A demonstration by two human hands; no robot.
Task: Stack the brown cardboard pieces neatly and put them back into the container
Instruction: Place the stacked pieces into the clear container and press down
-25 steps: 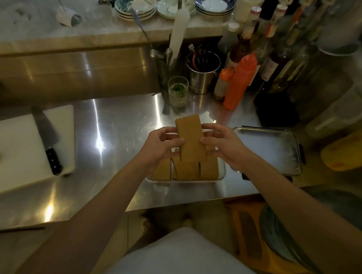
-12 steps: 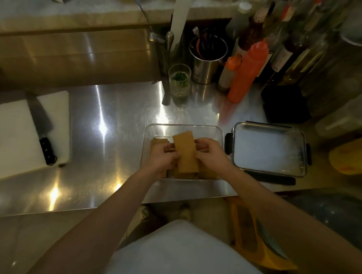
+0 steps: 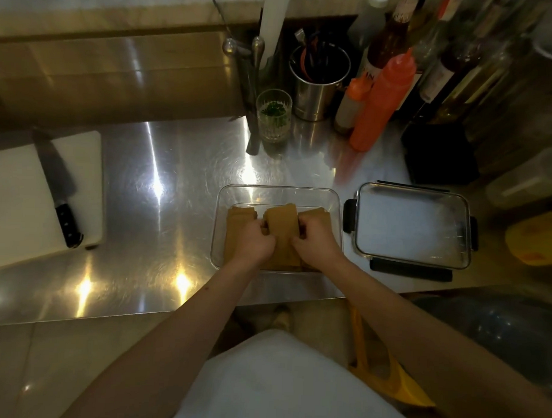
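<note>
Your left hand point(image 3: 255, 239) and right hand point(image 3: 314, 240) grip the middle cardboard stack point(image 3: 281, 231) from both sides. This squares its edges inside the glass container point(image 3: 277, 190).

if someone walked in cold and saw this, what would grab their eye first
Most likely the two bare hands, left hand and right hand, pressing a stack of brown cardboard pieces down into the clear container at the counter's near edge. Next, the tall orange squeeze bottle standing among bottles at the back right, and the knife lying on the white cutting board at far left. The container's lid sits just right of it.
</note>
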